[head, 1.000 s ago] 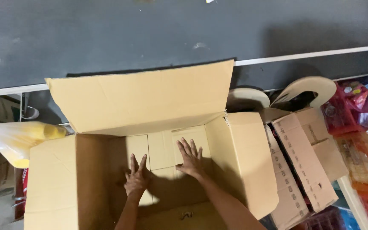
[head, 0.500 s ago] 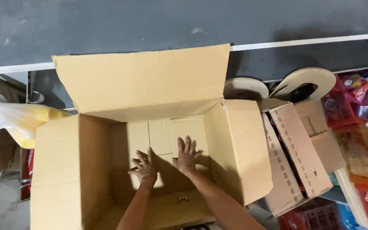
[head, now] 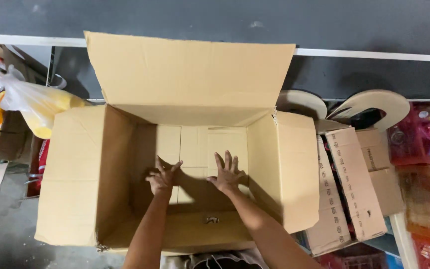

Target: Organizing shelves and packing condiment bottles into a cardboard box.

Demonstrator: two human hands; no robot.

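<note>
A big cardboard box stands open on the floor right in front of the person, all four top flaps spread outward, the far flap standing up against the dark table edge. Both arms reach down into it. The left hand and the right hand lie side by side on the bottom flaps, fingers spread wide, palms flat, holding nothing. The seams where those inner flaps meet run just ahead of the fingertips and between the two hands.

To my eye this is the pressing-down of the box floor, and doing it well means keeping both palms flat and level, weight spread evenly either side of the middle seam, so one flap does not dip under the other. Pushing near the seam rather than out at the walls should seat the flaps best, and the box walls want to stay square while that happens.

Off beyond the right hand, outside the box, a smaller printed carton leans open, with two pale round discs behind it. Out past the left hand, a yellow plastic bag bulges beside the box wall.
</note>
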